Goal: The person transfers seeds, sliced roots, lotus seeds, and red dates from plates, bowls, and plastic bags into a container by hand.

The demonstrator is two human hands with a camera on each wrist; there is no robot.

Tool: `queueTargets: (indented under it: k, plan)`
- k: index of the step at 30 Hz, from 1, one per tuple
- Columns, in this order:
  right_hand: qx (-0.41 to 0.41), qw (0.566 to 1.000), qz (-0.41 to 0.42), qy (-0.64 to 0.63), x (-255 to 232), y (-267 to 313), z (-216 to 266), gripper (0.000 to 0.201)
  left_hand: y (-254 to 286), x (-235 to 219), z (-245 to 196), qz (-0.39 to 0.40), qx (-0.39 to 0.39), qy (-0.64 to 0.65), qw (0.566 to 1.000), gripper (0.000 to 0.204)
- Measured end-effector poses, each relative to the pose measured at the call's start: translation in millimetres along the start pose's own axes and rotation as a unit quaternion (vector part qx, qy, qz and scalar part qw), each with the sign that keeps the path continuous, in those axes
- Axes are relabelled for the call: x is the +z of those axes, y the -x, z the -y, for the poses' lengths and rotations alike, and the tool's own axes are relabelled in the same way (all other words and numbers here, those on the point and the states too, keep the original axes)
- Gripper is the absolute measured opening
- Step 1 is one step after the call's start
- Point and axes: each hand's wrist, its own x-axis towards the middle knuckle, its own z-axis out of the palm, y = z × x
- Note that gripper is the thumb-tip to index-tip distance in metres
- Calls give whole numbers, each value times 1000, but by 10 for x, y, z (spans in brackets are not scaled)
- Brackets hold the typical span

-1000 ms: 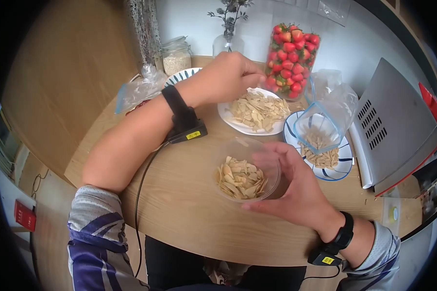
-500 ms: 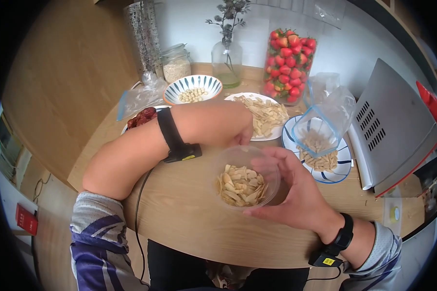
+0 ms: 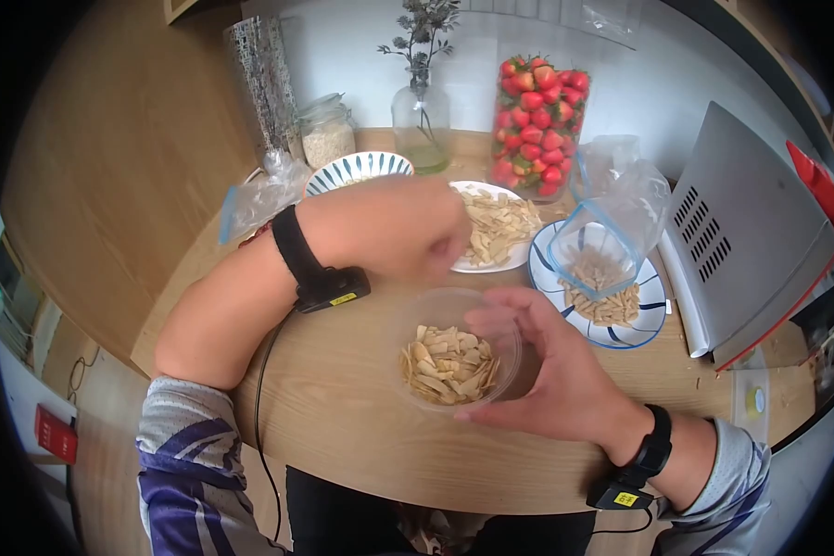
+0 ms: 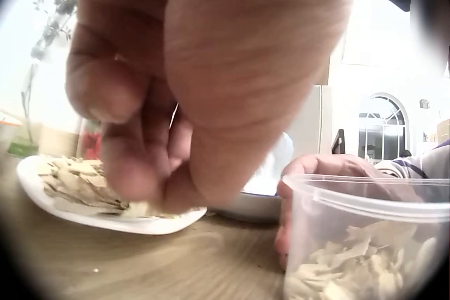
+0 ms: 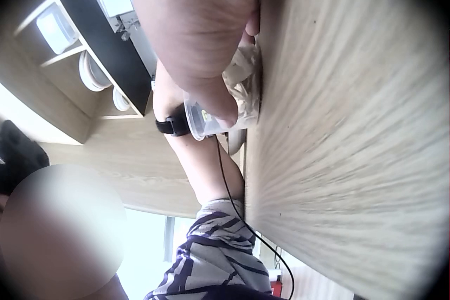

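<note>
My right hand [image 3: 565,380] holds a clear plastic tub [image 5: 195,118] at its side, thumb and fingers around the wall. Pale dried slices [image 3: 449,364] fill its lower part, and it stands upright on the table. Past the tub's far rim, my left hand [image 4: 204,82] hangs near the left edge of a white plate [image 3: 477,267] heaped with similar pale slices [image 3: 502,222]. Its fingers are curled with the tips drawn together in the left wrist view, and no slice shows between them. From the head view, the back of the hand hides its fingertips.
A blue-rimmed plate [image 3: 653,324] with small pale sticks and an open zip bag [image 3: 602,246] stands right. Behind are a tub of strawberries [image 3: 539,130], a glass vase [image 3: 421,130], a lidded jar [image 3: 327,134] and a striped bowl [image 3: 389,165]. A cable [image 3: 262,408] crosses the table.
My left hand has come from above the slice plate down toward the tub's far rim, then slightly left. My right hand stays around the tub. The head view has shifted slightly.
</note>
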Motion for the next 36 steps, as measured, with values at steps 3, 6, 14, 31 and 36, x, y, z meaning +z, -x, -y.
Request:
queueTargets:
  k: [3,6,14,31,36]
  plan:
    - [1,1000,-2,3,8,-4,-10,112,-155,134,155,-254,83,-18,964,9]
    - [3,1000,1,0,-9,3,15,112,-164,125,109,-297,71,-9,952,9]
    - [-17,1000,-11,-23,1,-22,-18,108,255,-256,-513,-89,147,94,981,19]
    - [-18,999,-7,-47,10,-30,52,107,371,152,-614,113,144,89,979,45]
    - [-26,999,-12,-29,8,-32,18,107,371,100,-608,89,135,72,984,38]
